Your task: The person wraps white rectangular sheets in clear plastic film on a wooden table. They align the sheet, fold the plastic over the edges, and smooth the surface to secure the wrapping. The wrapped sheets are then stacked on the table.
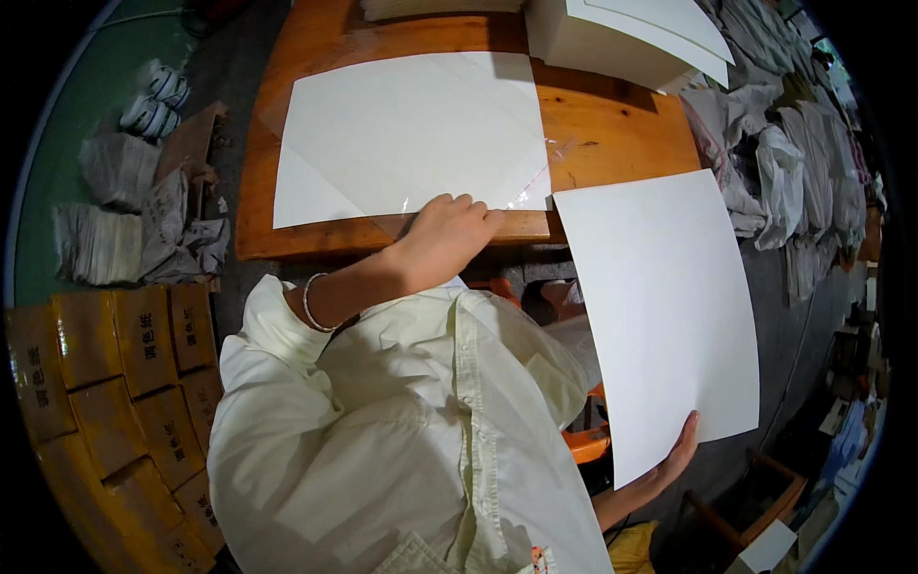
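Fingers of the left hand (444, 241) curl at the near edge of a white sheet (411, 134), crossed by clear film (529, 186), on the wooden surface (617, 134) — whether pinching, I can't tell. The right hand (673, 463) grips a second sheet (665, 316) — holding it flat should avoid creases.

Loose cream shirt (354, 450), button placket (466, 359), stitched pocket (413, 558); 1 thin pale bracelet (307, 304), left wrist (356, 287).
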### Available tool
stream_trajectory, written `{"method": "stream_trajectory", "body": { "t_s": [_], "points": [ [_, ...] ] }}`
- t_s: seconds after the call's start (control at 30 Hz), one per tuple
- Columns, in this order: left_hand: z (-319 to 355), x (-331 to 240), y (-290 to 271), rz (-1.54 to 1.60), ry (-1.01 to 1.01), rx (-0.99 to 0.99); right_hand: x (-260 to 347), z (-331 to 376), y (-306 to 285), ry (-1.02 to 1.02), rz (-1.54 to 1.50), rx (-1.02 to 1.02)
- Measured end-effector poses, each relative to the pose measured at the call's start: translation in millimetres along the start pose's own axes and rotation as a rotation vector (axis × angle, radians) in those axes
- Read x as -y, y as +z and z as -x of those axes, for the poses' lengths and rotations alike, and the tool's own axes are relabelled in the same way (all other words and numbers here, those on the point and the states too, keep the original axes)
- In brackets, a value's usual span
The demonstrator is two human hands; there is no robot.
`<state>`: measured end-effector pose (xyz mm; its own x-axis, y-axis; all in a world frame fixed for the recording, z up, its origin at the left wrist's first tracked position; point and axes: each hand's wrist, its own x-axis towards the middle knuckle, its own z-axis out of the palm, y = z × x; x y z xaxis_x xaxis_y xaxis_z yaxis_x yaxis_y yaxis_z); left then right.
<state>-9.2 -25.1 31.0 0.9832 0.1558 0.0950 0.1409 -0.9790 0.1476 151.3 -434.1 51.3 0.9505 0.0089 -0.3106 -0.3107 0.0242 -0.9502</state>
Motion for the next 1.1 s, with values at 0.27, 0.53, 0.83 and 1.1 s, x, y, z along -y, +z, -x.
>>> {"method": "stream_trajectory", "body": {
  "t_s": [0.27, 0.53, 0.83, 1.1],
  "points": [
    [0.7, 12.3, -20.2, 0.511, -0.325, -0.054, -5.4, 10.9, -2.7, 0.078, -0.034, 0.009],
    [-0.9, 4.5, 2.3, 0.855, -0.469, -0.372, -16.3, 19.7, 3.2, 0.04, -0.006, 0.118],
    [-2.0, 2.9, 0.8, 0.9, -0.515, -0.424, -15.4, 12.6, -5.7, -0.073, 0.12, 0.155],
    [-2.2, 11.6, 4.6, 0.833, -0.449, -0.386, 0.9, 22.6, 2.4, -0.201, 0.147, 0.087]
  ]
}}
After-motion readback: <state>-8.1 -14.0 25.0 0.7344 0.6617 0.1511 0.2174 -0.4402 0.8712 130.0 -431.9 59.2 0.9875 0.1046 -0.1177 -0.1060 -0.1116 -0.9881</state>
